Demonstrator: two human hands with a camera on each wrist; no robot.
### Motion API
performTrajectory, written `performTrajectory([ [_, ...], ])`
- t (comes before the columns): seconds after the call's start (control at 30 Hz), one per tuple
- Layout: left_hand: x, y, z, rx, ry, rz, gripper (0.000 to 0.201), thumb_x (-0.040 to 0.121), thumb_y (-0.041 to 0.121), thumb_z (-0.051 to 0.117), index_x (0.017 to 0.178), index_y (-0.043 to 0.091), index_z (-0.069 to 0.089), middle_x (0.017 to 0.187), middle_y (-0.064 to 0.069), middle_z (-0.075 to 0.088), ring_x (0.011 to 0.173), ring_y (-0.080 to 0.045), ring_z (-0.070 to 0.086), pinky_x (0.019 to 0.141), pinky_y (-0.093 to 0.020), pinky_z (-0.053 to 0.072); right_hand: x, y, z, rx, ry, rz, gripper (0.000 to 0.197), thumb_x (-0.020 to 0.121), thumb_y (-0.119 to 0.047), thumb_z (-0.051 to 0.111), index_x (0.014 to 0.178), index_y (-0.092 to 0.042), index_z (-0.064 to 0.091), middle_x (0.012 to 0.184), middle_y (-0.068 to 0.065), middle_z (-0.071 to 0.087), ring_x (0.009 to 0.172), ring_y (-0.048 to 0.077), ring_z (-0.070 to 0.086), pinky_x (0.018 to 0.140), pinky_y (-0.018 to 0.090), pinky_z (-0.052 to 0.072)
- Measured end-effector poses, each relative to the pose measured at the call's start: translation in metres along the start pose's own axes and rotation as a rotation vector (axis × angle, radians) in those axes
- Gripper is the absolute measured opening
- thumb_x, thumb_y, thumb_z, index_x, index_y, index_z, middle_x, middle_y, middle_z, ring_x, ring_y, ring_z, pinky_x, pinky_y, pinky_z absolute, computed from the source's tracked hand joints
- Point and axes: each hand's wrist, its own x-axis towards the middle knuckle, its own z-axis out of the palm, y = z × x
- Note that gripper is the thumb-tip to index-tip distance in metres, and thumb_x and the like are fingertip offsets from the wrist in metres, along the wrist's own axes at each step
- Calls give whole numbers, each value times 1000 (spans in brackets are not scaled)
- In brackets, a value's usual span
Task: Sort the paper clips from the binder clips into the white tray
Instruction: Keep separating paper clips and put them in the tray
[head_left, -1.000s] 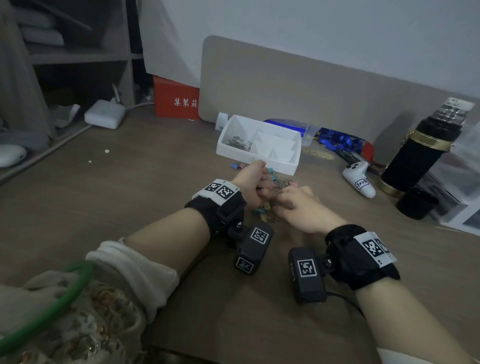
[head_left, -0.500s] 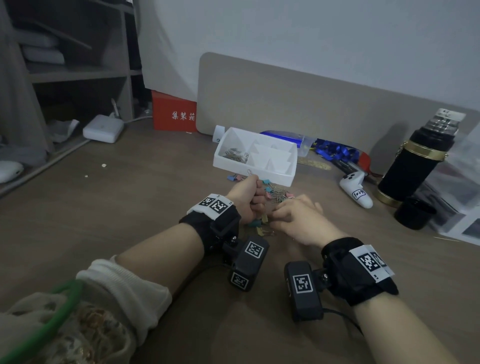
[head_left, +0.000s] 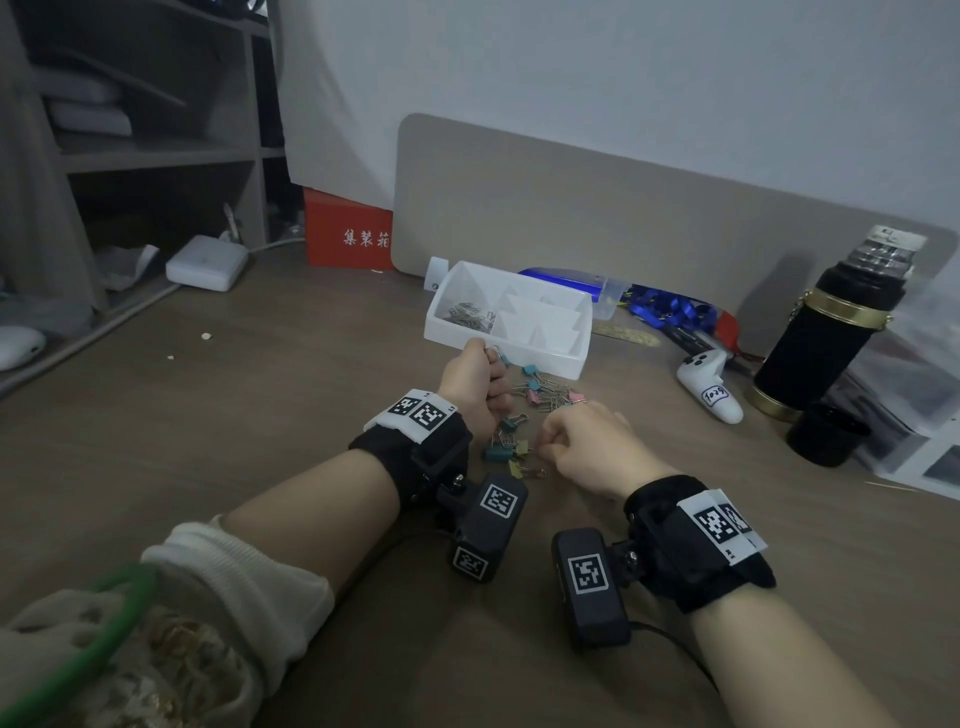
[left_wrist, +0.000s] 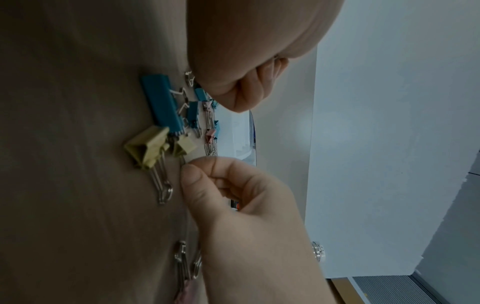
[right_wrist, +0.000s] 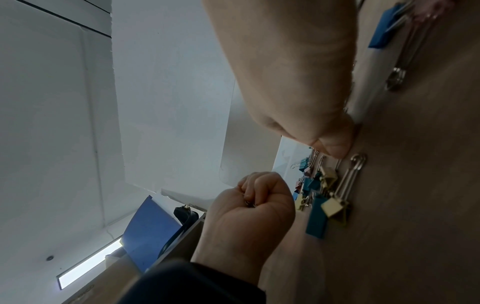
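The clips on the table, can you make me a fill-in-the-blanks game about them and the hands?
1. The white tray already holds silver ____ clips in its leftmost compartment.
2. The coloured binder clips lie on the table in ____ of the tray, nearer the person.
3. The left hand is curled into a ____, with bits of metal showing between its fingers.
4. The right hand pinches at the table beside a ____ binder clip.

Missing words: paper; front; fist; yellow
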Motion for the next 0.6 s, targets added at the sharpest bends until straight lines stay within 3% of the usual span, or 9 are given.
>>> performTrajectory([
  [0.23,-2,2,-1,31,-66,-76,39,96,22,34,57,20,36,42,8,28,28,-7,20,32,-10,12,-4,-1,-2,-49,-4,-30,10,93,-20,51,87,-24,58,98,-1,62,109,23,47,88,34,35],
  [0.4,-5,3,-1,50,-84,-128,37,95,25,33,59,19,35,45,7,30,28,-7,21,33,-11,12,-5,-10,-10,340,359,-14,10,93,-18,57,83,-21,58,81,-8,59,80,12,55,67,26,42],
  [0.5,-5,2,-2,115,-113,-198,39,97,28,30,61,16,39,45,5,35,29,-6,23,32,-10,13,3,-28,-13,479,545,-80,12,90,-18,61,81,-24,59,76,-12,59,78,13,57,69,31,47],
  [0.6,-6,5,-2,197,-187,-276,35,94,26,29,65,15,43,46,3,41,29,-7,28,30,-10,18,13,-43,-14,536,537,-159,12,88,-19,64,79,-28,61,80,-8,61,82,17,58,74,42,52],
])
